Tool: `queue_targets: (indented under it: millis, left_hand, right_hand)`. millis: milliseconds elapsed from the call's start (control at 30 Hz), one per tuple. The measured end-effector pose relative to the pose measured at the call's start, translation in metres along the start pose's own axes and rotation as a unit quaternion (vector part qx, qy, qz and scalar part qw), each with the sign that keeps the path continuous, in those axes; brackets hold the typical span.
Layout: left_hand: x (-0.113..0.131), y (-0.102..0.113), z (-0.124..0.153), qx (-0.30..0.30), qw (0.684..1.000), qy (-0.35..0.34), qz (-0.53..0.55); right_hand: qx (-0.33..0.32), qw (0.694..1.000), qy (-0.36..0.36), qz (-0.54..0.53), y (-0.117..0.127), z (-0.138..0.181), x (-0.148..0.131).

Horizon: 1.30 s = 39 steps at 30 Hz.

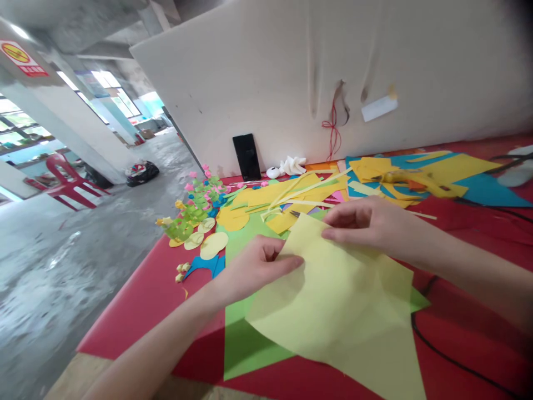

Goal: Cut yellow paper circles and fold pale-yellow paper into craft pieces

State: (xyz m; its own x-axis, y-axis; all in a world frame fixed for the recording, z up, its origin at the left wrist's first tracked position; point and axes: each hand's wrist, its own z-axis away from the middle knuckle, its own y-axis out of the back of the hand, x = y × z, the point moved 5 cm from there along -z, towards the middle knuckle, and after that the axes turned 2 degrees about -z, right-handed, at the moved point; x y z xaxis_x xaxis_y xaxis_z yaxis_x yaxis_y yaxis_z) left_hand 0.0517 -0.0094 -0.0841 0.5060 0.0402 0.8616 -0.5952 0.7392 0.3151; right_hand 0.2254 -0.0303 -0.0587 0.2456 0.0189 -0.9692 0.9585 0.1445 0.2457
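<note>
A large sheet of pale yellow paper is held up over the table, its lower edge cut in a curve. My left hand pinches its left side, thumb lying on top and fingers behind. On the upper right edge my right hand grips the same sheet between thumb and curled fingers. Beneath it lies a green sheet of paper. Just beyond the sheet's top corner, dark pointed tips show, perhaps of scissors; the rest is hidden.
Yellow paper scraps cover the back of the red tabletop. Small paper flowers and yellow discs stand at the left edge. A yellow glue gun lies back right. A black phone leans on the white board.
</note>
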Motion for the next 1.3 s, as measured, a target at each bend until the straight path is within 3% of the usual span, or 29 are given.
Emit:
queue_targets:
  millis: [267,667,900,1100,1300]
  left_hand:
    - [0.003,0.000,0.002,-0.001,1.000,-0.014,-0.006]
    - [0.014,-0.001,0.020,0.013,0.997,-0.055,-0.053]
    - [0.027,0.006,0.025,0.070,0.984,-0.148,-0.074]
    - [0.020,0.004,0.022,0.045,0.994,-0.082,-0.051]
    - [0.017,0.006,0.020,0.051,0.993,-0.067,-0.079]
  right_hand:
    - [-0.013,1.000,-0.009,-0.003,-0.002,0.001,-0.002]
    - [0.031,0.993,0.078,0.080,-0.002,0.018,-0.024]
    - [0.042,0.993,0.069,0.086,-0.001,0.021,-0.027]
    - [0.047,0.992,0.072,0.091,0.000,0.021,-0.023]
    - [-0.014,0.996,0.046,0.081,-0.010,0.021,-0.021]
